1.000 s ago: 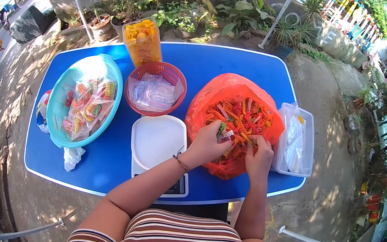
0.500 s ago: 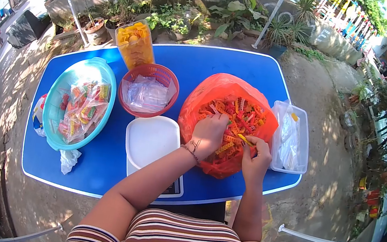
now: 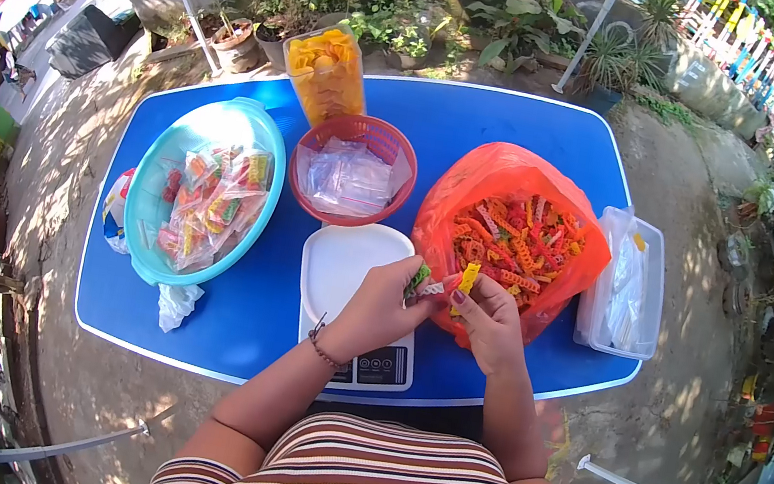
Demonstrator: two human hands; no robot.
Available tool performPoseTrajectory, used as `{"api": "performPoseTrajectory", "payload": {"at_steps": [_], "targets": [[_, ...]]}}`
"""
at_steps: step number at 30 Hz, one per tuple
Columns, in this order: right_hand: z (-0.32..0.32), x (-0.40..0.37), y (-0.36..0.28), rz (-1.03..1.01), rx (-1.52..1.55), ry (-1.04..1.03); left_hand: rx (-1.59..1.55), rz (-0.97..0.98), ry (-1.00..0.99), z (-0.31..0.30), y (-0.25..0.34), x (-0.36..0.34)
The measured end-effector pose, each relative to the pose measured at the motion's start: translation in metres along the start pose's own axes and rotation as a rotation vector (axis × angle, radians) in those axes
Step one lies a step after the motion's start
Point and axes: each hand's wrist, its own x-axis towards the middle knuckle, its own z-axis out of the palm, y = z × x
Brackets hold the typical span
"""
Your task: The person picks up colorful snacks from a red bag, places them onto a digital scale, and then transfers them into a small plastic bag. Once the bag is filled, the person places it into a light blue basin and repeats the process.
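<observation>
Fingers (image 3: 408, 291) of the left hand (image 3: 382, 304) pinch the mouth of a small clear bag (image 3: 427, 287), with a green piece showing at its top. The right hand (image 3: 488, 321) is closed around a yellow snack piece (image 3: 468, 277), held upright just beside that bag. Both hands hover over the near right corner of the white scale (image 3: 347, 271), at the front edge of the orange sack (image 3: 509, 175), which is open and full of red, orange and yellow twists. The sack's near rim sits right behind the right hand's knuckles.

A clear box (image 3: 646, 303) with plastic bags in it stands against the sack's right side. Behind the scale is a red basket (image 3: 393, 142) of empty clear bags, and behind that a tall jar (image 3: 328, 71) of yellow crisps. A teal basin (image 3: 155, 205) with filled packets lies to the left, with crumpled plastic (image 3: 177, 302) at its near edge. Everything rests on a blue table (image 3: 527, 127).
</observation>
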Motion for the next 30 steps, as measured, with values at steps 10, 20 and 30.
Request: {"api": "performPoseTrajectory", "payload": {"at_steps": [10,20,30], "targets": [[0.043,0.028,0.039,-0.026,-0.503,-0.072,-0.361,-0.178,0.226,-0.035,-0.049,-0.048],[0.058,0.03,0.033,-0.167,-0.834,-0.056,-0.125,-0.106,0.309,-0.047,-0.045,-0.057],[0.058,0.031,0.029,-0.39,-0.949,-0.139,0.306,0.131,0.349,-0.061,-0.036,-0.064]]}}
